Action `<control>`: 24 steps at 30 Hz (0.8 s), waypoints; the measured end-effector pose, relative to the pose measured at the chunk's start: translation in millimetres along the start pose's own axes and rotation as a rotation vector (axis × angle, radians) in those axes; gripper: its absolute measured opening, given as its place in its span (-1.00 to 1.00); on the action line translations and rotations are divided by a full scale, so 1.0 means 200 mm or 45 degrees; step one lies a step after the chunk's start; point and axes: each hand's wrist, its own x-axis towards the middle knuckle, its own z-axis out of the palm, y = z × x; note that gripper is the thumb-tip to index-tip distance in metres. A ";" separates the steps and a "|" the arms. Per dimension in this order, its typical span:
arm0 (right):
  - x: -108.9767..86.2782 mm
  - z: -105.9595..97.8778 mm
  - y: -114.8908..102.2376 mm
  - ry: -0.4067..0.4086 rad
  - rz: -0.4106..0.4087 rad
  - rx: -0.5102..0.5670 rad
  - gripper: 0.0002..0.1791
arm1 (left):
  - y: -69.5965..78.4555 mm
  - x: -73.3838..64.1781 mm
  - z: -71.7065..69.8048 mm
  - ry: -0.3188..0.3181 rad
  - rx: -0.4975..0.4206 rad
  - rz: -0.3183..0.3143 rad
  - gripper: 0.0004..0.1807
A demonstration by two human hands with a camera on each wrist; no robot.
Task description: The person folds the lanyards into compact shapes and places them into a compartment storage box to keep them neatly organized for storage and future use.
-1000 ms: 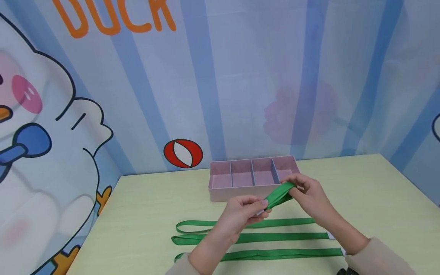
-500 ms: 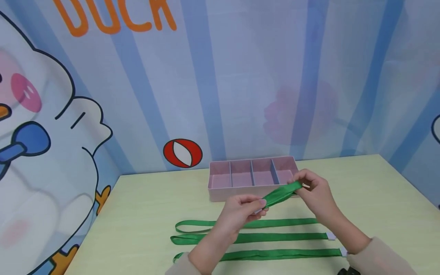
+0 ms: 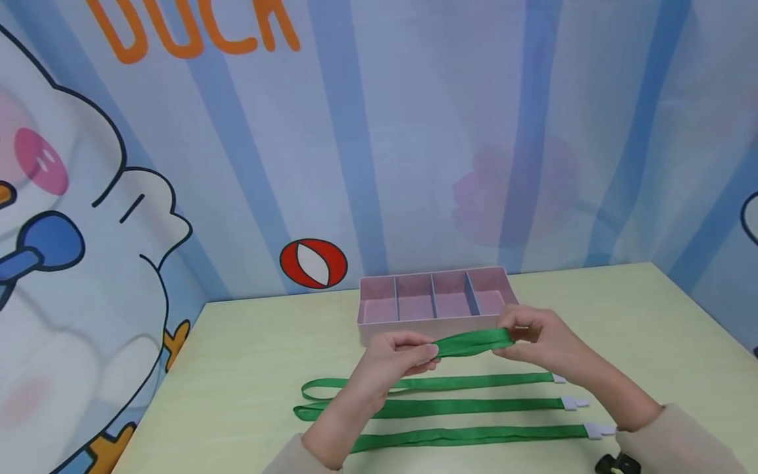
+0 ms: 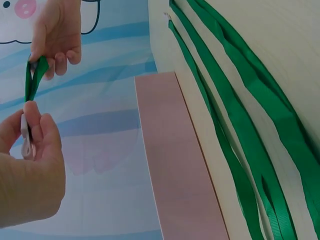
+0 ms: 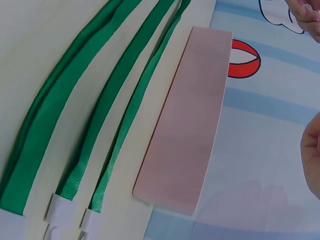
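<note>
A folded green lanyard (image 3: 470, 343) stretches between both hands above the table, in front of the box. My left hand (image 3: 385, 368) pinches one end of it between thumb and fingers. In the left wrist view, a white plastic clip (image 4: 26, 135) shows at those fingers. My right hand (image 3: 545, 339) pinches the other, looped end. Below lie three more green lanyards, roughly parallel: a back one (image 3: 474, 382), a middle one (image 3: 474, 408) and a front one (image 3: 474, 435). Their white clips point right. Only part of my right hand (image 5: 311, 155) shows in the right wrist view.
A pink box (image 3: 438, 328) with several compartments stands at the table's back edge, just behind the hands. A small black object (image 3: 618, 463) lies by the right sleeve. A printed cartoon backdrop (image 3: 414, 131) rises behind the pale table (image 3: 266, 342).
The held lanyard has gone from a slanted, looser fold to nearly level and stretched. My left hand has moved left; my right hand has shifted right, rising and then lowering.
</note>
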 end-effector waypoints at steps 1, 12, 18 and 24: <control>0.00 -0.01 0.00 -0.031 0.027 0.026 -0.85 | 0.00 0.00 0.00 -0.006 0.007 0.004 -0.74; -0.02 -0.04 0.01 -0.274 -0.039 0.382 -0.77 | 0.01 -0.01 -0.01 -0.052 0.021 0.027 -0.74; -0.03 -0.04 -0.01 -0.216 0.198 0.422 -0.71 | 0.01 -0.02 0.00 -0.009 0.037 0.008 -0.75; -0.04 -0.04 -0.02 -0.136 0.353 0.482 -0.74 | 0.00 -0.02 0.00 0.033 0.060 0.008 -0.75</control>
